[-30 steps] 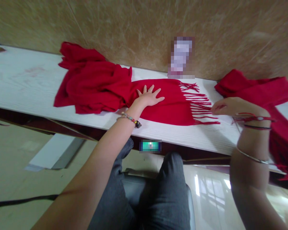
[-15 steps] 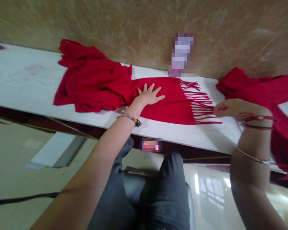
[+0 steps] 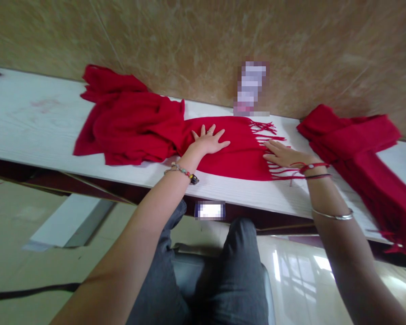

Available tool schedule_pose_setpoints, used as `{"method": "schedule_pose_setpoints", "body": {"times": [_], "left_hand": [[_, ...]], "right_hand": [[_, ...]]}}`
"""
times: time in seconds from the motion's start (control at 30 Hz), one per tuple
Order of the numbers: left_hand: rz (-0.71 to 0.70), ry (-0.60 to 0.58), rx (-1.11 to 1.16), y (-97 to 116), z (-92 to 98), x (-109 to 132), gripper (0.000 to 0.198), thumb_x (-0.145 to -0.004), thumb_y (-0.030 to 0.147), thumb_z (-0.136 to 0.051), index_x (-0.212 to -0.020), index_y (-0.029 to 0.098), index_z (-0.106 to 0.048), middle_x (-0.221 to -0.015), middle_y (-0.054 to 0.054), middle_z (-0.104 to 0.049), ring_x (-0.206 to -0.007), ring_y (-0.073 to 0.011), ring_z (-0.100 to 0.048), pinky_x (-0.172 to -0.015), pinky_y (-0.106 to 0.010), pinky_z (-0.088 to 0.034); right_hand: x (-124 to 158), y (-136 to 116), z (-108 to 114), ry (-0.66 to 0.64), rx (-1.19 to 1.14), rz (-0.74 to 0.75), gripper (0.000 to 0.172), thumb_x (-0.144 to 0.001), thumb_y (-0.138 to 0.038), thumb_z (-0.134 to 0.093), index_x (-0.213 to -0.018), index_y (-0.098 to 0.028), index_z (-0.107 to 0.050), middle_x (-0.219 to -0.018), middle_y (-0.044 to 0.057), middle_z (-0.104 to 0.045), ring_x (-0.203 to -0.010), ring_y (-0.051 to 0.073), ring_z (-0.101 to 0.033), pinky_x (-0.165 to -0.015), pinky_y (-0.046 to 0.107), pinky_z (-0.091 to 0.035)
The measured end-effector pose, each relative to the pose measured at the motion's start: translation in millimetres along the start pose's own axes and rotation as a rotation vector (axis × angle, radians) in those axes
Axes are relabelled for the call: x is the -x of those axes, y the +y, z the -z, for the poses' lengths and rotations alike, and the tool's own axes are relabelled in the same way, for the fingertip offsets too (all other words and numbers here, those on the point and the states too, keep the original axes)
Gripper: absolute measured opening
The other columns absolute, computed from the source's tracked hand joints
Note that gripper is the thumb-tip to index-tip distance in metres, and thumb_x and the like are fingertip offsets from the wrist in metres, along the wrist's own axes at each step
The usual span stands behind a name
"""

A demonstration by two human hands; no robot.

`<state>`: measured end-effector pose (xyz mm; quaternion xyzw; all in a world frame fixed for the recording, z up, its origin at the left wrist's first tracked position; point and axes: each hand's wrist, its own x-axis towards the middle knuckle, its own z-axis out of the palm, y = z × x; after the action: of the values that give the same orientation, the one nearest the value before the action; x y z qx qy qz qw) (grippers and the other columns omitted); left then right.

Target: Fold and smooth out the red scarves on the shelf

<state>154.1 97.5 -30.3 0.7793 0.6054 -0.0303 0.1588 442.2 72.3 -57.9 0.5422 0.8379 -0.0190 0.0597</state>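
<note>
A red scarf (image 3: 240, 153) lies flat along a white table (image 3: 27, 117), its fringed end towards the right and the rest heaped in loose folds at the left. My left hand (image 3: 208, 141) rests on the flat part with its fingers spread. On the fringe, at the scarf's right edge, my right hand (image 3: 280, 154) lies palm down with its fingers extended, covering some of the strands. Further right is a second red scarf (image 3: 355, 149), folded over itself, its fringe hanging at the table's front edge.
Behind the table stands a brown marbled wall (image 3: 176, 49). A blurred-out object (image 3: 252, 85) is at the table's back edge. Another blurred one (image 3: 210, 211) shows at the front edge, above my knees. A white board or box (image 3: 64, 221) is low at the left.
My right hand has moved left from the tips of the fringe to its base, and its fingers have opened out flat. My left hand keeps its place on the scarf. The view has shifted slightly.
</note>
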Motion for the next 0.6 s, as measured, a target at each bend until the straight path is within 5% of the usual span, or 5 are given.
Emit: {"method": "schedule_pose_setpoints", "body": {"times": [0.1,0.23,0.33,0.47,0.6], "left_hand": [[0.001,-0.002,0.003,-0.1,0.2,0.4,0.072,-0.083,0.069,-0.022,-0.147,0.036,-0.013,-0.157,0.001,0.003,-0.140,-0.0369,0.009,-0.105,-0.067,0.000],[-0.005,-0.021,0.011,-0.5,1.4,0.3,0.073,-0.082,0.069,-0.024,-0.147,0.037,-0.013,-0.156,0.002,0.004,-0.140,-0.0368,0.009,-0.105,-0.067,0.000],[-0.011,-0.026,0.012,-0.4,2.2,1.0,0.076,-0.081,0.070,-0.025,-0.147,0.036,-0.013,-0.156,0.001,0.005,-0.140,-0.0370,0.010,-0.105,-0.067,0.001],[-0.002,-0.027,0.007,-0.4,2.2,2.5,0.079,-0.078,0.074,-0.026,-0.147,0.038,-0.011,-0.156,0.003,0.006,-0.140,-0.0367,0.010,-0.106,-0.067,0.001],[-0.016,-0.057,0.007,-1.4,3.7,4.4,0.081,-0.077,0.075,-0.028,-0.147,0.039,-0.008,-0.155,0.004,0.007,-0.140,-0.0353,0.011,-0.105,-0.067,0.002]], "right_hand": [[12.8,12.5,8.1,-0.057,-0.008,-0.143,0.068,-0.084,-0.058,-0.036,-0.136,-0.015,-0.043,-0.139,0.015,-0.047,-0.131,0.032,-0.038,-0.107,0.046,-0.035],[5.8,6.0,24.3,0.199,-0.049,-0.210,0.061,-0.089,-0.051,-0.030,-0.136,-0.014,-0.043,-0.140,0.014,-0.045,-0.133,0.029,-0.036,-0.109,0.045,-0.032],[-28.1,-6.7,29.3,0.317,-0.108,-0.105,0.057,-0.091,-0.043,-0.029,-0.139,-0.014,-0.039,-0.146,0.013,-0.037,-0.136,0.027,-0.030,-0.110,0.047,-0.029],[-75.9,-14.1,23.4,0.249,-0.131,0.009,0.052,-0.091,-0.036,-0.032,-0.137,-0.015,-0.042,-0.143,0.013,-0.042,-0.134,0.027,-0.034,-0.108,0.050,-0.030],[-84.6,-3.3,16.2,0.186,-0.068,-0.084,0.045,-0.091,-0.033,-0.033,-0.128,-0.013,-0.051,-0.133,0.015,-0.052,-0.125,0.026,-0.045,-0.102,0.045,-0.038]]}}
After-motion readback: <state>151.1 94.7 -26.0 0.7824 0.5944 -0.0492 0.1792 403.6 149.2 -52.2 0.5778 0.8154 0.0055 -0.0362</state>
